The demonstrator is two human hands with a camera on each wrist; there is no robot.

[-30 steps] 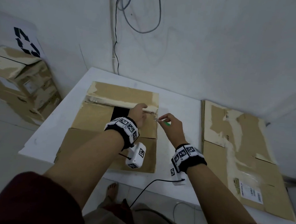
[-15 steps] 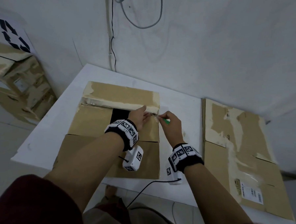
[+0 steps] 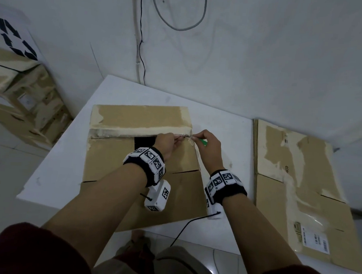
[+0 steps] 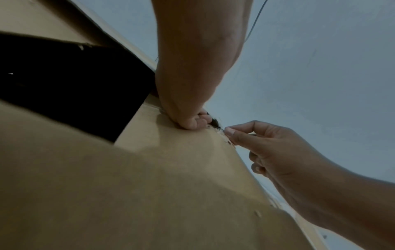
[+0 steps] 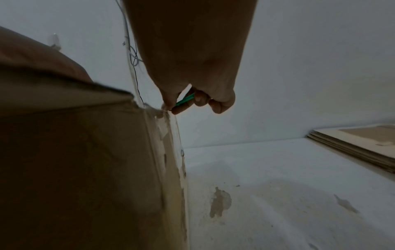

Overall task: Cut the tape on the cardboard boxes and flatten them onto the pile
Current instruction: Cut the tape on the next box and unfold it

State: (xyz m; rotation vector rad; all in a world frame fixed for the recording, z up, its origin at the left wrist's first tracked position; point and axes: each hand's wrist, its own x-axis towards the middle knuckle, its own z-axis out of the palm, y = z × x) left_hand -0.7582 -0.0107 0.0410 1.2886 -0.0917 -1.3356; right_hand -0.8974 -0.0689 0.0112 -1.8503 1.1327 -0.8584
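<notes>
- Head view: dim, flat, cool grey light, no glare; source can't be told.
- Wide-angle bend at edges, wall lines curve.
- Left wrist view: dark, noisy, cardboard box up close soft and shadowed.
- Right wrist view: murky, box side nearly black, table grainy, edges smeared.

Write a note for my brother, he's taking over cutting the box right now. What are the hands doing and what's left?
Left hand: fingers curled, pressing the box top beside the taped seam.
Right hand: gripping the green cutter, tip at the tape on the seam's right end.
Box sits on the white table, a dark gap already open at the seam.
Flattened pile lies to the right.
Left to do: finish cutting the tape, flatten the box, put it on the pile. More boxes stand at far left.
</notes>
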